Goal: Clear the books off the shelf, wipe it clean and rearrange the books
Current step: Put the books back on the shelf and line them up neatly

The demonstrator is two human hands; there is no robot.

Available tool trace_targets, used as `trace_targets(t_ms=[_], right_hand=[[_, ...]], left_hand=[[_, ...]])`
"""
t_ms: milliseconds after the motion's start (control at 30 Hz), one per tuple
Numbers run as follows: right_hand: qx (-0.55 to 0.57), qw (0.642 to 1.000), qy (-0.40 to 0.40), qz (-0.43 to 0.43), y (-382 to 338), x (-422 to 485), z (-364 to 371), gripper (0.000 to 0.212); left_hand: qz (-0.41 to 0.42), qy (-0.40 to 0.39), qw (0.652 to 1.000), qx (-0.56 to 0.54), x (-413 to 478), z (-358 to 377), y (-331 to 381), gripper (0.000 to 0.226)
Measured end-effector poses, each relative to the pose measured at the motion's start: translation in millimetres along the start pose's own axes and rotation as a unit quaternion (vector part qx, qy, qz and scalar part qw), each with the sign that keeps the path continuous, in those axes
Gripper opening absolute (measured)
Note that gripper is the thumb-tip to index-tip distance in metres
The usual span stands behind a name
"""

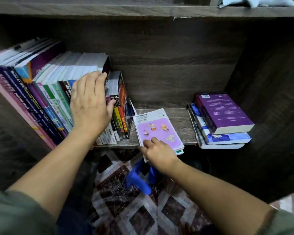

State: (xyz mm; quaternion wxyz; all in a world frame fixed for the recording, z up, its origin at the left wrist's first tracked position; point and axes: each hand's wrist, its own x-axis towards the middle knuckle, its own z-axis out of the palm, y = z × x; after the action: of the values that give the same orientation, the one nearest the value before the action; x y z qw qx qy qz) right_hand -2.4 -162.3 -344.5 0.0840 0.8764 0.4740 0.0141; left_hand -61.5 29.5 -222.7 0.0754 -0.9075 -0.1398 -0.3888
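Head camera looks down into a dark wooden shelf [182, 122], and both my arms reach into it. My left hand [90, 106] lies on the row of upright books [49, 99] that fills the left part of the shelf. These books lean a little to the left. The fingers [98, 78] of this hand are straight and close together, flat over the spines. Their tips touch a tall dark book [107, 70] at the right end of the row, and they grip nothing. The thumb rests against the small books with yellow and red spines [120, 119], which stand just beside the hand.

My right hand [159, 152] is at the front edge of the shelf, on a thin lilac book [158, 126]. This book lies flat in the middle of the shelf, and its near end sticks out over the edge. The fingers here are bent; two of them press on the cover and the hand holds the book by its near corner. I cannot see what the thumb does under it.

At the right end of the shelf lies a stack of three books [224, 139], well apart from the lilac one, with a purple book [222, 111] on top.

Below the shelf stands a blue plastic stool [137, 178] on a patterned rug [143, 214]. On the board above, at the top right, lies a pale cloth [261, 1].
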Motion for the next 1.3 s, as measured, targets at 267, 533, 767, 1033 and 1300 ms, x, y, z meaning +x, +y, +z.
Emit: trace_targets(t_ms=[267,533,767,1033,1300], right_hand=[[0.008,0.981,-0.038,0.188,-7,-11,-5,0.074],[-0.060,0.979,-0.029,0.193,-30,-24,1,0.048],[-0.014,0.968,0.092,0.233,-11,-15,-68,0.031],[0.073,0.964,0.128,0.221,26,0,-115,0.033],[0.253,0.944,0.178,0.114,30,25,-114,0.048]], left_hand=[[0.014,-0.003,1.000,-0.001,0,-2,-5,0.072],[0.008,-0.010,1.000,0.000,1,-3,-2,0.070],[0.015,-0.014,1.000,-0.009,-1,-4,-5,0.072],[0.004,-0.020,1.000,-0.007,0,-4,0,0.071],[0.014,-0.009,1.000,-0.013,-1,-6,-6,0.068]])
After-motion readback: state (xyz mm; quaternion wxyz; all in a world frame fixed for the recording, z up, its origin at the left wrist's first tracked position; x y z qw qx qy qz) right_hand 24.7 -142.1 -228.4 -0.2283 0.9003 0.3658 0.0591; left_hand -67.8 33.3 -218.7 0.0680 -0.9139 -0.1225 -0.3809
